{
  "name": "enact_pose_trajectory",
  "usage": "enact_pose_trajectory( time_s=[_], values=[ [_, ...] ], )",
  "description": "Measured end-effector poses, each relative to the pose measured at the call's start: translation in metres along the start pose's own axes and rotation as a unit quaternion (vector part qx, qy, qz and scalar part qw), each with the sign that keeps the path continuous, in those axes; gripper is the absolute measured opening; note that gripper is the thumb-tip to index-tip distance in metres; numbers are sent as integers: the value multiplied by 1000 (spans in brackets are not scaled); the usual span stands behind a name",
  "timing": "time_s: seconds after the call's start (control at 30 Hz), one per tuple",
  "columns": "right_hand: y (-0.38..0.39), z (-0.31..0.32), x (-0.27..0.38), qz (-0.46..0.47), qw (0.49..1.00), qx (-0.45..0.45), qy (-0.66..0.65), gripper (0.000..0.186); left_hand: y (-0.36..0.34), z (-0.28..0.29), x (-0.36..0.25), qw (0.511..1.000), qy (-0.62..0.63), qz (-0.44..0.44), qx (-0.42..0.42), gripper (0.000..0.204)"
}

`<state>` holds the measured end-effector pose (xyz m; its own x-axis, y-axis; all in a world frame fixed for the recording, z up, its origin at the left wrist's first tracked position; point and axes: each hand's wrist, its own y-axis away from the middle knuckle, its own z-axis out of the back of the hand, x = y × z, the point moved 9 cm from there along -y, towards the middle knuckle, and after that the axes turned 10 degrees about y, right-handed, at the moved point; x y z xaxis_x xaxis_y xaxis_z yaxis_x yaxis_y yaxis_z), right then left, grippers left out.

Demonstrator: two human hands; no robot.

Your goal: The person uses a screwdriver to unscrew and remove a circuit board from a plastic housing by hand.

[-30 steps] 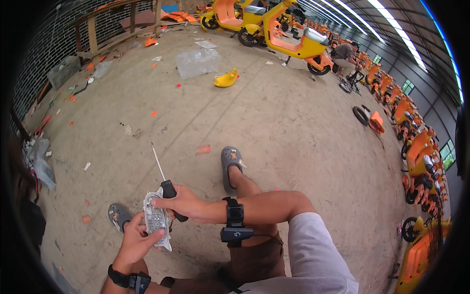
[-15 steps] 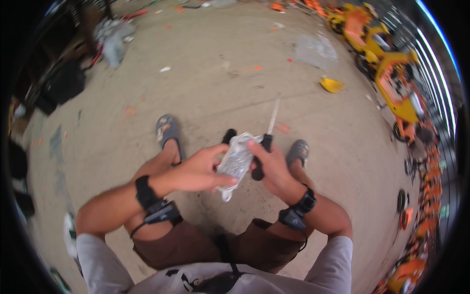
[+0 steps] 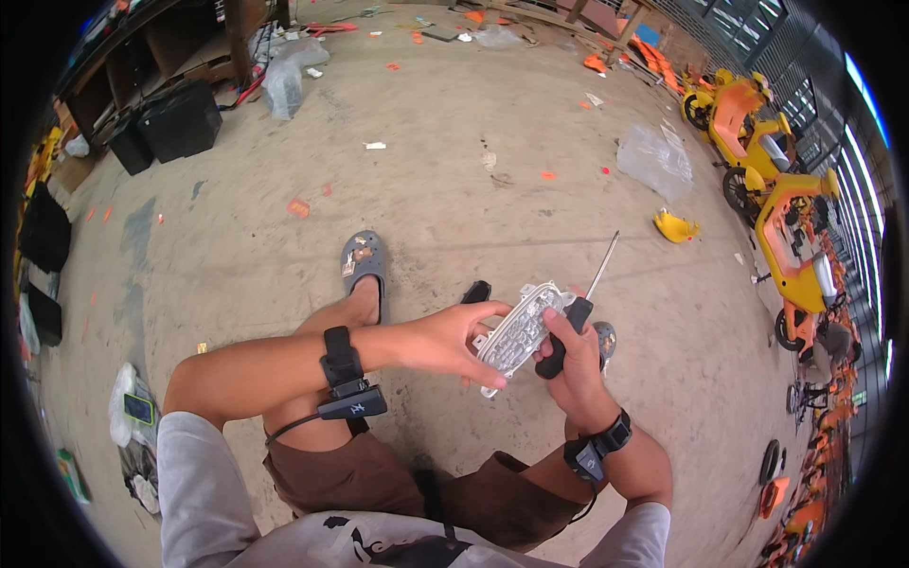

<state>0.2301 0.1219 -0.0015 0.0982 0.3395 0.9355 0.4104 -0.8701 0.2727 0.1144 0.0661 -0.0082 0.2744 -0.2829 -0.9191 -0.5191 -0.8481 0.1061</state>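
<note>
A clear and silver oval lamp unit [image 3: 523, 336] with small tabs on its rim is held tilted in front of me. My left hand [image 3: 454, 341] grips its left side and lower end. My right hand [image 3: 572, 360] is closed round the black handle of a screwdriver [image 3: 599, 273], with its thumb on the lamp's right side. The metal shaft points up and away to the right. A small black object [image 3: 476, 292] shows just beyond my left fingers; what it is, I cannot make out. My feet in grey clogs [image 3: 361, 266] are on the floor beyond my hands.
Yellow scooters [image 3: 786, 237] line the right, with a crouching person [image 3: 833, 348] among them. A loose yellow part [image 3: 676, 225] and a plastic sheet [image 3: 653, 163] lie on the floor [image 3: 398, 189]. Black boxes [image 3: 178, 121] and a wooden shelf stand left. Bags and a phone [image 3: 139, 409] are beside me.
My head view has swung left from the scooter rows toward the shelf. The lamp and both hands now appear further right; the screwdriver, which pointed up-left, now points up-right.
</note>
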Motion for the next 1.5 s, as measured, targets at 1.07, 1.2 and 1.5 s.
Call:
enact_pose_trajectory(
  time_s=[1.07,1.2,1.5],
  values=[
    [-3,7,-3,30,999,0,-9,17,2,-2,-2,998,54,17,12,53],
    [-3,7,-1,33,999,7,-5,17,2,-3,-4,999,38,9,18,54],
    [-3,7,-3,30,999,13,-1,15,4,-1,-5,999,42,7,27,55]
  ],
)
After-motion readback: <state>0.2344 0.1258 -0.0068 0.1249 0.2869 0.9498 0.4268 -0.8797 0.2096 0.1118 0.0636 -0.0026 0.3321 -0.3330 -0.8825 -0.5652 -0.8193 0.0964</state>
